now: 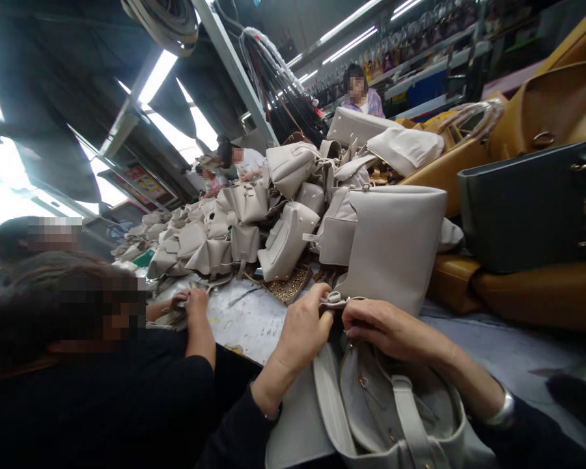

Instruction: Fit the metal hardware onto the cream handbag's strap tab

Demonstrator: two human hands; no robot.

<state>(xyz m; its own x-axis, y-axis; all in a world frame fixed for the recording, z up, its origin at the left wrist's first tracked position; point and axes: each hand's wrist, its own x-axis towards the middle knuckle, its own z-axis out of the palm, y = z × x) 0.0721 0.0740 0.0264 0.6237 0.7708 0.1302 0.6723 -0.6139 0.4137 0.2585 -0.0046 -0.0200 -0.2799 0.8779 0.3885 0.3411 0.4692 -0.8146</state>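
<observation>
Writing on a red-and-white poster (141, 184), between nine and ten o'clock on the far side of the workshop, is too blurred to read, and faint marks on the white-topped worktable (254, 316) are likewise illegible. At five o'clock, a pale grey handbag (406, 410) sits open before a worker in dark sleeves, its smooth, leather-like body showing a grey lining, a gold-toned zip pull and a broad strap tab across the mouth. The left hand (300, 332) pinches a narrow grey strap end (334, 299) above the bag's opening; the right hand (395, 329) bends its fingers close beside it, though whether they grip it cannot be told. Just beyond, toward six o'clock, lies a shallow tray (300, 288) of small gold-toned parts. A plain grey bag (395, 241) stands at three o'clock, with a dark green-grey handbag (527, 208) farther out and mustard handbags (542, 111) at two. Between eight and nine o'clock, a co-worker in black (78, 397) handles a grey piece (172, 319).
</observation>
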